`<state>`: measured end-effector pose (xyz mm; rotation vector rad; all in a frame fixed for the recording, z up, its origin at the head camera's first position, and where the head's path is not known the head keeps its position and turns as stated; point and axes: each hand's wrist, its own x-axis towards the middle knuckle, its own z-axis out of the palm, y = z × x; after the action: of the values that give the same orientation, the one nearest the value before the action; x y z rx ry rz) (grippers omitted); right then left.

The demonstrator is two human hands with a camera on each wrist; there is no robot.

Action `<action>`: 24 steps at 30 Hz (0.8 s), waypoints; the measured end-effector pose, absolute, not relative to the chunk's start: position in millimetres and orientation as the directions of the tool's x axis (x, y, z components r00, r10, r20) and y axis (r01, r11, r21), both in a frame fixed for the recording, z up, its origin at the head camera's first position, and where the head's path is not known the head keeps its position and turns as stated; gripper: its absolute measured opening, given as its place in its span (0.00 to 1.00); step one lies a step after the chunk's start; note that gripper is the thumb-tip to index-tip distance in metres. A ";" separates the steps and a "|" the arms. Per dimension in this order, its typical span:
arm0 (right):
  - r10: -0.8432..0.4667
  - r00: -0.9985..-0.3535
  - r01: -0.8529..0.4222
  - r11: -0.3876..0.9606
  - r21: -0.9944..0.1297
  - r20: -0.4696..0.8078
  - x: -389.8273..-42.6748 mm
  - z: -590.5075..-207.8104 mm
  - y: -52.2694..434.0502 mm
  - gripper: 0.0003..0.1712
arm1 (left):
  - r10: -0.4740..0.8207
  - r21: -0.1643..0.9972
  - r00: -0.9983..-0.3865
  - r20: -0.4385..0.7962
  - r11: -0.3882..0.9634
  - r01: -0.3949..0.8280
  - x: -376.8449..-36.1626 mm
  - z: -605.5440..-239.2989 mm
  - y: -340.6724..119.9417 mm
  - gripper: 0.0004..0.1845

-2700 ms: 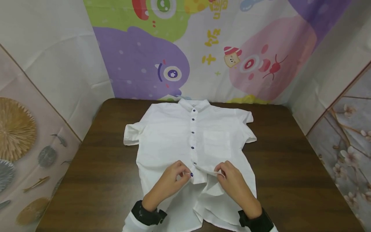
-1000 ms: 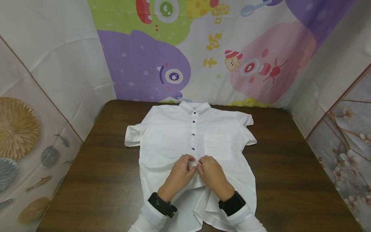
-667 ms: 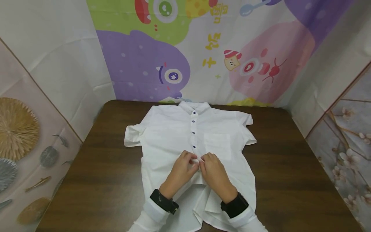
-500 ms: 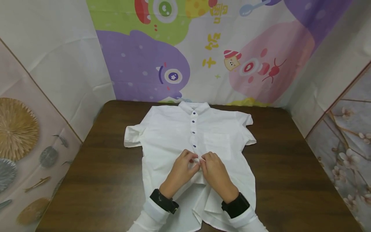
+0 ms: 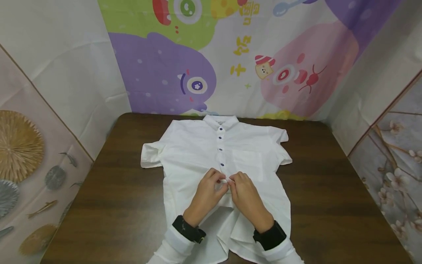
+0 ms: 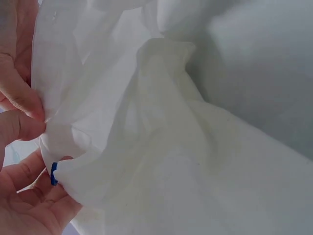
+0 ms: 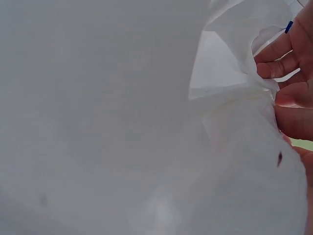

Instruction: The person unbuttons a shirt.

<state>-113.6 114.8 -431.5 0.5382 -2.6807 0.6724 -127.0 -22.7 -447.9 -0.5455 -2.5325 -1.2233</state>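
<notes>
A white short-sleeved shirt [image 5: 194, 154] lies front up, with its collar at the far side. Dark blue buttons [image 5: 222, 164] run down its front placket. My left hand [image 5: 207, 194] pinches the placket edge below the lowest button visible in the head view. Close beside it, my right hand [image 5: 247, 196] pinches the other front edge, the fingertips of both nearly meeting. A blue button [image 6: 54, 174] shows at the fingers in the left wrist view. Where the two edges meet is mostly hidden by the fingers in the head view.
A dark brown wooden table [image 5: 125, 190] bears the shirt. Behind it hangs a cartoon-print cloth [image 5: 165, 73], with pale patterned panels at both sides. The lower shirt front parts in a gap [image 5: 217, 223] between the forearms. Black bands [image 5: 188, 229] circle both wrists.
The hands were apart at the lower front 2.7 s ago, the left at a button, the right at the opposite edge. They came together higher up; in the last half second they shifted only slightly.
</notes>
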 end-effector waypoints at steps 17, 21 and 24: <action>-0.211 -0.844 -0.455 0.769 -0.449 0.493 -113.8 -421.6 119.4 0.03 | 0.220 0.638 -0.880 0.421 0.618 0.460 -121.4 -435.0 -21.4 0.05; -0.171 -0.852 -0.437 0.753 -0.492 0.495 -114.1 -421.1 118.6 0.04 | 0.220 0.642 -0.885 0.410 0.619 0.452 -121.3 -432.7 -22.4 0.06; -0.152 -0.855 -0.428 0.746 -0.510 0.496 -114.0 -421.4 117.5 0.04 | 0.216 0.644 -0.883 0.416 0.616 0.454 -121.3 -432.5 -23.4 0.05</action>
<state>-114.0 117.5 -421.4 0.4421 -2.5172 0.8822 -121.3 -23.4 -432.5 -0.5436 -2.5452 -1.1361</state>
